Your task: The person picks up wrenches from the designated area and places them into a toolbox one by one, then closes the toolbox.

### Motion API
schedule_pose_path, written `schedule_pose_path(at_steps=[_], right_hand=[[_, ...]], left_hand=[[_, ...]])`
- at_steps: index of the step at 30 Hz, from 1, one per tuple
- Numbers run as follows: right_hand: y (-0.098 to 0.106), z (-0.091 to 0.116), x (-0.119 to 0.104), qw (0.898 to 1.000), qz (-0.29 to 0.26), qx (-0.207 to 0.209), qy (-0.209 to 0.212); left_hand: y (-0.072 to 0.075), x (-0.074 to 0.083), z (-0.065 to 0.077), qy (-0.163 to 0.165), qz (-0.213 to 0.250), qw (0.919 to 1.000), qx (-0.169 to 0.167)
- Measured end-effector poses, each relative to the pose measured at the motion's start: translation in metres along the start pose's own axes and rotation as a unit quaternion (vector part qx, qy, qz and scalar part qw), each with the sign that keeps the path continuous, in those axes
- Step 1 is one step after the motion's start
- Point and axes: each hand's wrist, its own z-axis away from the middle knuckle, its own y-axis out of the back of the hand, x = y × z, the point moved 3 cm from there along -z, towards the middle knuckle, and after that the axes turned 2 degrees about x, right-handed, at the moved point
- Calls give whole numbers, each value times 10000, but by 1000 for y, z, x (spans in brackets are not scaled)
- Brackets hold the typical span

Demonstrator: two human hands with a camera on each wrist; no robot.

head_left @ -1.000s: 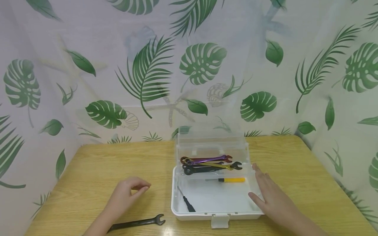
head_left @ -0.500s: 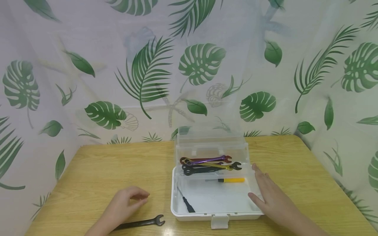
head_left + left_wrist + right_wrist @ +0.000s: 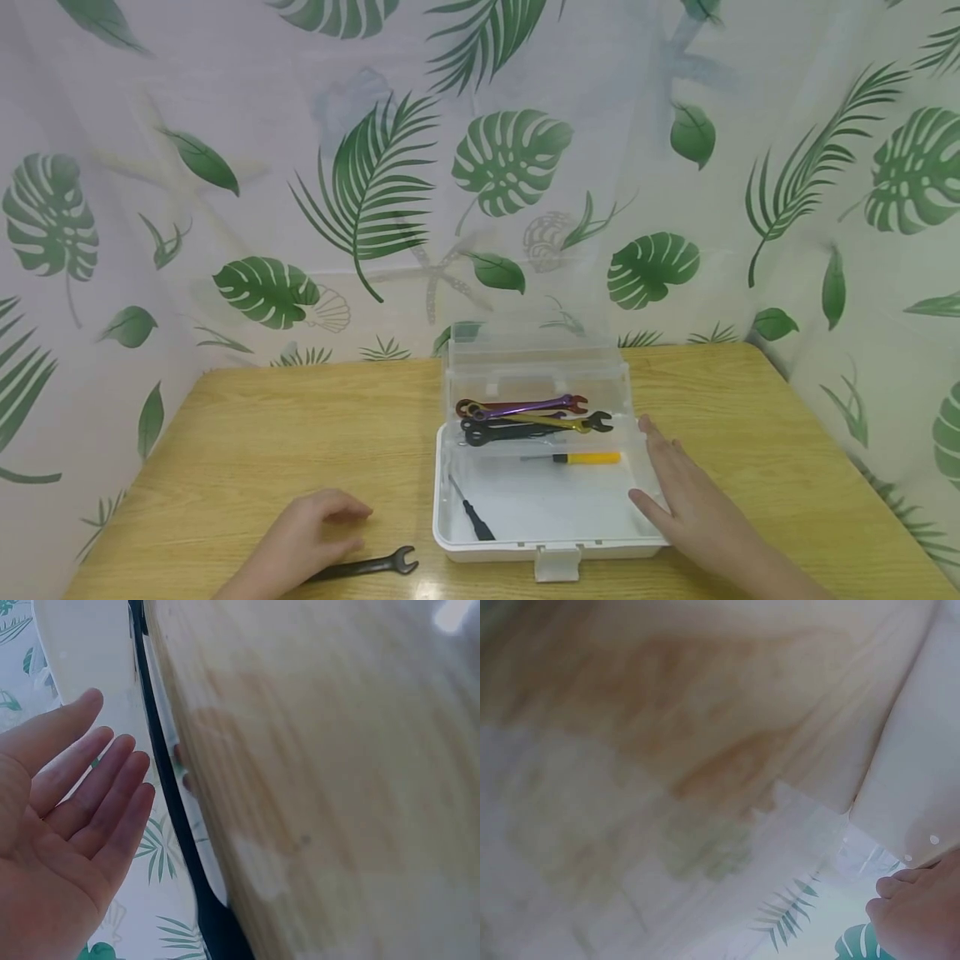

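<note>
Loosely bent and holding nothing, my left hand [image 3: 311, 527] hovers beside a black open-end wrench [image 3: 367, 567] that lies on the table. The left wrist view shows the palm of this hand [image 3: 75, 817], fingers spread, next to the dark wrench shaft [image 3: 166, 772]. My right hand [image 3: 690, 504] rests with straight fingers against the right side of a white toolbox [image 3: 480, 550]. Inside the box lie a black-handled screwdriver [image 3: 477, 523] and a screwdriver with a yellow handle [image 3: 594, 458]. Several wrenches, among them a purple wrench [image 3: 517, 408] and a gold wrench [image 3: 551, 421], lie in the clear tray.
The toolbox's translucent lid [image 3: 536, 337] stands raised at the back. A white latch [image 3: 557, 565] hangs from its front wall. The wooden table [image 3: 300, 425] reaches back to a leaf-printed cloth [image 3: 420, 167], which also hangs along both sides.
My left hand has come down toward the front of the table, closer to the black wrench, and its fingers have parted more. The right hand has kept its place on the box.
</note>
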Motion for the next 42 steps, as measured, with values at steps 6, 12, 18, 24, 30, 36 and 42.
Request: schedule_pose_path(at_steps=[6,12,18,24,30,36,42], right_hand=[[0,1,0,9999,-90,-37,-54],[0,0,1,10000,-29,46,46],[0,0,1,9999,19,112,101],[0,0,1,9999,28,96,93],[0,0,1,9999,-19,80,98],[0,0,1,10000,0,44,38],[0,0,1,10000,-17,9,5]], left_hand=[[-1,-3,1,-78,-31,9997,-227],[-4,-4,2,-208,106,9989,-417],[-8,-6,1,-128,338,9967,-728],[-12,-4,-1,-140,388,9945,-964],[-15,0,-2,-374,320,9935,-1025],[-16,1,0,-462,290,9936,-991],[-18,2,0,-461,332,9937,-962]])
